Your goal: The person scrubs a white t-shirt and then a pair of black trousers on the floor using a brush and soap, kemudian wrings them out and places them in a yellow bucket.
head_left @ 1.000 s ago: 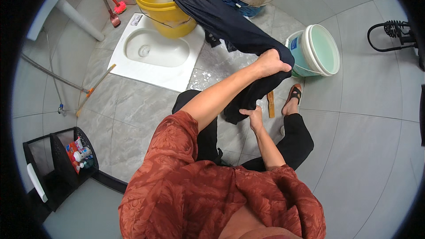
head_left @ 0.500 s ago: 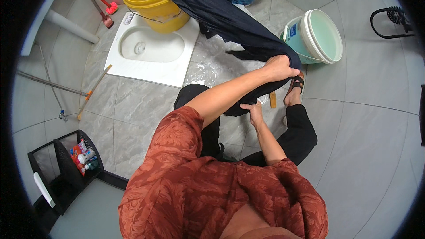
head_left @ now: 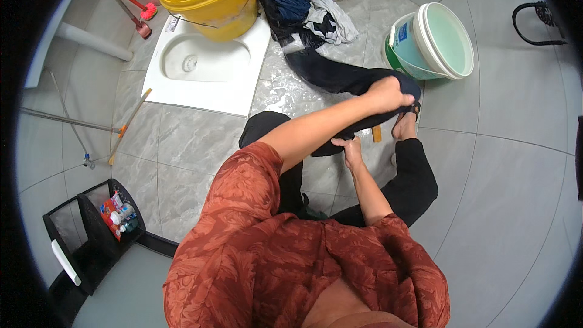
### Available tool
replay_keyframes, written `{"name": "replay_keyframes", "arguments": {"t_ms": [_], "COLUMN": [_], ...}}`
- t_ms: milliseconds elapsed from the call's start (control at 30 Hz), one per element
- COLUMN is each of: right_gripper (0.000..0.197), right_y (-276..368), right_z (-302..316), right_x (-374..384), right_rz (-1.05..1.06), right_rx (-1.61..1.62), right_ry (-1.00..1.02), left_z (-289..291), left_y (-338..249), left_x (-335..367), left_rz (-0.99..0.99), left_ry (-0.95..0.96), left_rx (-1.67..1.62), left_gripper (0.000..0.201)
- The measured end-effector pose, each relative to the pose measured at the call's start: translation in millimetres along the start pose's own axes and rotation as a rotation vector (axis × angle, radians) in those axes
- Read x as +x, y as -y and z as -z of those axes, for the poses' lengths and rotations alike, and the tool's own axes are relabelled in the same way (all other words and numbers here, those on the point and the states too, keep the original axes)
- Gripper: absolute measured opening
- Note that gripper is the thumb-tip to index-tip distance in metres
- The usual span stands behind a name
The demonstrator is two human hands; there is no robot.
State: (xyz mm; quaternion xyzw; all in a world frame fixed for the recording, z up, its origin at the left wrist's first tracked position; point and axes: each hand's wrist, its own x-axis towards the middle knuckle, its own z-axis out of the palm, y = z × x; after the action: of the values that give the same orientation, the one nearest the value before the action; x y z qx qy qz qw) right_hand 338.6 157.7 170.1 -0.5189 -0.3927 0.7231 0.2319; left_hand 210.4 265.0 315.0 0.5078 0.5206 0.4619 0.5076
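Observation:
A long, dark navy garment (head_left: pixel 331 73) is in both of my hands; its exact kind is hard to make out. My left hand (head_left: pixel 387 95) is closed round it on the far side, near the bucket of pale water. Nearer to me and a little to the left, my right hand (head_left: pixel 348 151) grips the garment's bunched lower part between thumb and fingers. From the left hand the cloth runs leftward over the wet floor, its end close to a heap of blue and dark clothes (head_left: pixel 285 0). The garment partly covers my sandalled foot (head_left: pixel 405 126).
A yellow bucket (head_left: pixel 243 21) stands on the rim of a white squat toilet (head_left: pixel 237 94). At the right is a white-rimmed bucket (head_left: pixel 418 54). White cloth (head_left: pixel 333 21) lies by the heap. A wooden-handled brush or stick (head_left: pixel 377 133) and a black caddy (head_left: pixel 91 231) also show.
The garment's far end has come away from the yellow bucket's rim and dropped to the floor, uncovering the blue clothes and white cloth. Both hands keep their grip in nearly the same place.

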Motion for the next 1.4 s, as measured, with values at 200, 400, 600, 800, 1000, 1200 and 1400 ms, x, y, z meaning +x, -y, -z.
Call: {"name": "replay_keyframes", "arguments": {"t_ms": [200, 400, 600, 800, 1000, 1200, 1400], "right_gripper": [0.035, 0.043, 0.038, 0.028, 0.027, 0.030, 0.061], "right_y": [21.0, 56.0, 135.0, 160.4, 169.0, 203.1, 199.2], "right_z": [-13.2, -21.0, -42.7, -45.0, -65.0, -69.4, -85.8], "right_x": [-10.0, 4.0, 32.7, 85.7, 68.6, 50.8, 18.7], "right_rz": [-0.009, 0.017, 0.044, -0.053, -0.085, -0.155, 0.491], "right_rx": [-0.071, 0.333, 0.756, 0.998, 0.956, 0.766, -0.123], "right_ry": [-0.032, 0.143, 0.267, 0.011, 0.035, 0.197, 0.032], "left_z": [33.5, 75.9, 128.4, 155.1, 152.1, 145.2, 128.0], "left_y": [13.8, -3.2, 10.9, 49.8, 64.8, 54.0, 45.6], "left_x": [18.3, 23.1, -8.8, -57.6, -79.7, -62.4, -39.1], "left_rz": [0.158, 0.193, 0.360, 0.542, 0.131, -0.197, 0.072], "left_ry": [-0.096, 0.046, -0.093, 0.086, 0.057, -0.231, -0.417], "left_rx": [-0.509, -0.908, -0.091, -0.069, 0.210, 0.620, -0.055], "left_gripper": [0.026, 0.023, 0.058, 0.058, 0.083, 0.048, 0.019]}}
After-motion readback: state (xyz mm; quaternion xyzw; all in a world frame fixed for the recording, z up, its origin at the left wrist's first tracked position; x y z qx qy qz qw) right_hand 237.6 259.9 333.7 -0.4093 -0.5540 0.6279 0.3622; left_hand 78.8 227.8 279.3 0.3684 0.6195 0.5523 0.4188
